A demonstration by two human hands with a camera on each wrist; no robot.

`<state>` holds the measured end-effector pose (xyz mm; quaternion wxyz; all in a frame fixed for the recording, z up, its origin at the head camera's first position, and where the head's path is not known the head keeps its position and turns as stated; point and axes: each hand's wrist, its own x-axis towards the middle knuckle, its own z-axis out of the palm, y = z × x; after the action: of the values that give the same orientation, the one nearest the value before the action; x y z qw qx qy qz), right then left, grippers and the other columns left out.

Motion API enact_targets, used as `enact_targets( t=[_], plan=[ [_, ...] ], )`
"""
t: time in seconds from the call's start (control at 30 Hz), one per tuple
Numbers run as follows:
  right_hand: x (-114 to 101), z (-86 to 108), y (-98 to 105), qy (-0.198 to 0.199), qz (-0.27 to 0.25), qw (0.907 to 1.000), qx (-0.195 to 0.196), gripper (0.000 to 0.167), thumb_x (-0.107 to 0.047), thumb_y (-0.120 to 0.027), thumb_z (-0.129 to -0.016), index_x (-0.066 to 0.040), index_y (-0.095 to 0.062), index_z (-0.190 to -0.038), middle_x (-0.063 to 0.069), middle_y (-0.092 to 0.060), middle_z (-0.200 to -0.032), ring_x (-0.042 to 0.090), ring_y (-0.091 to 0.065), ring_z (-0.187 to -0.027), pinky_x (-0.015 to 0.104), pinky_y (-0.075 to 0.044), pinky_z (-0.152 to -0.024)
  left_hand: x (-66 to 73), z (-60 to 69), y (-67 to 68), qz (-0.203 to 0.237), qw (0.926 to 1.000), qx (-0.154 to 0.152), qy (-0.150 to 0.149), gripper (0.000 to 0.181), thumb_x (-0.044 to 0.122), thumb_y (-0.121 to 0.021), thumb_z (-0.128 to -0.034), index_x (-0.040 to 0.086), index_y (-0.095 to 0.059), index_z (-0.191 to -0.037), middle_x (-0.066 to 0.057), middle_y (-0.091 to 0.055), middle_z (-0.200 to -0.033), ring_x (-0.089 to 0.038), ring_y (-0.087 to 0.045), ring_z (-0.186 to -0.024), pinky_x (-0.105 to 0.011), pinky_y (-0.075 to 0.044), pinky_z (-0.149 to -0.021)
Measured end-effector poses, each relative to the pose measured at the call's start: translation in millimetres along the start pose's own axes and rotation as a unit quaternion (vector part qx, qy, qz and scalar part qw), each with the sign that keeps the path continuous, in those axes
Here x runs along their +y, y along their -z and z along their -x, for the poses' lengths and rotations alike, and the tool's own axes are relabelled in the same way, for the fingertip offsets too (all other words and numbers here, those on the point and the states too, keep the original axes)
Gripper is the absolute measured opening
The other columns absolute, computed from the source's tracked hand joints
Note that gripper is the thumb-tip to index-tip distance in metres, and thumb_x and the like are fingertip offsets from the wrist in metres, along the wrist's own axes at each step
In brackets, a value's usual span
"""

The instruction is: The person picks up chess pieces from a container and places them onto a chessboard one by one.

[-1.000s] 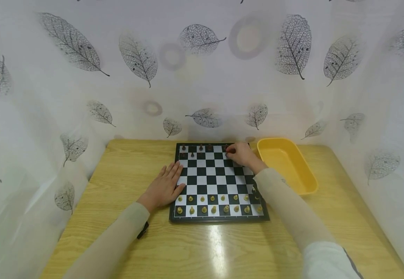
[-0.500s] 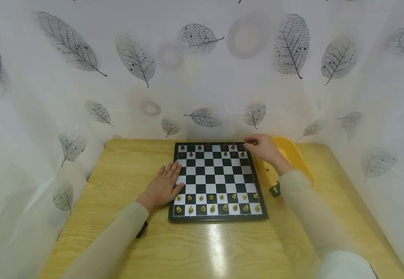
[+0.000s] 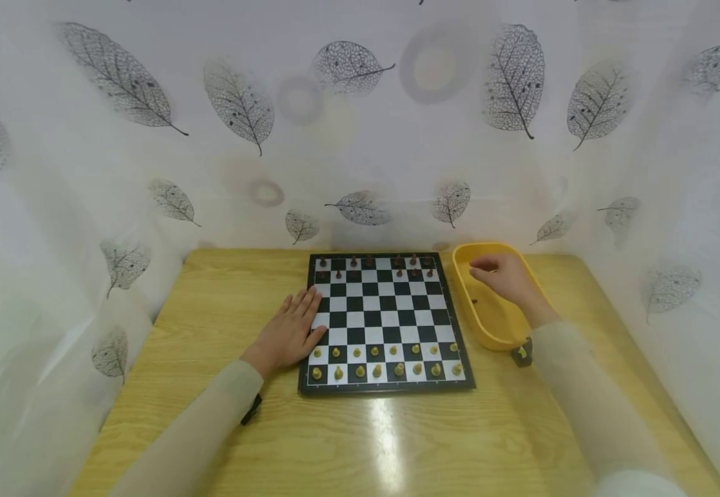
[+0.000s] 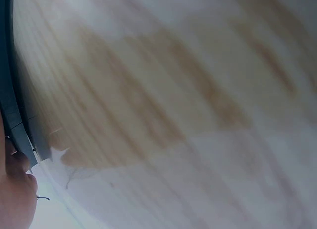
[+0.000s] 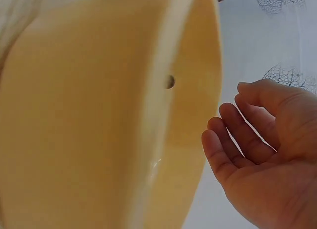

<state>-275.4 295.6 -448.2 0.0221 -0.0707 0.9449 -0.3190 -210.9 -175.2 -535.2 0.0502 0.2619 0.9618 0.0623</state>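
A black-and-white chessboard [image 3: 381,290] lies on the table. My left hand [image 3: 285,335] rests flat with straight fingers on the board's left edge; only a bit of that hand [image 4: 17,194] shows in the left wrist view. Light yellow chess pieces [image 3: 377,371] fill two rows along the near side, and dark red-brown pieces [image 3: 353,262] stand in the two far rows with gaps among them. My right hand [image 3: 509,279] hovers over the yellow tray [image 3: 459,273]. In the right wrist view its loosely bent fingers [image 5: 247,140] hold nothing, beside the tray's wall [image 5: 74,115].
A small dark thing [image 3: 474,301] lies inside the tray; its kind is too small to tell. The wooden table [image 3: 335,442] extends around the board. A pale curtain with leaf prints [image 3: 360,138] closes off the back and sides.
My right hand has moved right, from the far right part of the board past its corner to over the tray, uncovering dark pieces there. My left hand has stayed on the board's edge.
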Motion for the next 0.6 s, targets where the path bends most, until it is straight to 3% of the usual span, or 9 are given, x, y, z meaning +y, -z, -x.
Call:
enact_targets(
  t=[0.37, 0.6],
  plan=[
    [21, 17.5, -7, -0.036, 0.036, 0.9969, -0.061, 0.036, -0.024, -0.067, -0.104, 0.001, -0.072, -0.130, 0.025, -0.072, -0.131, 0.042, -0.068, -0.119, 0.057, -0.054, -0.107, -0.3, 0.1, 0.9, -0.003, 1.0000, -0.005, -0.002, 0.077, 0.053, -0.028, -0.1129, 0.002, -0.013, -0.168, -0.016, -0.007, -0.178, -0.036, -0.011, -0.165, -0.056, -0.012, -0.134],
    [33, 22.7, -17, -0.025, 0.040, 0.9945, -0.093, 0.036, -0.027, -0.069, -0.103, 0.000, -0.075, -0.126, 0.022, -0.074, -0.129, 0.036, -0.071, -0.113, 0.055, -0.056, -0.103, -0.3, 0.8, 1.5, -0.006, 1.0000, 0.002, -0.006, 0.078, 0.055, -0.029, -0.1124, 0.002, -0.014, -0.168, -0.016, -0.008, -0.178, -0.037, -0.012, -0.165, -0.056, -0.014, -0.134]
  ],
)
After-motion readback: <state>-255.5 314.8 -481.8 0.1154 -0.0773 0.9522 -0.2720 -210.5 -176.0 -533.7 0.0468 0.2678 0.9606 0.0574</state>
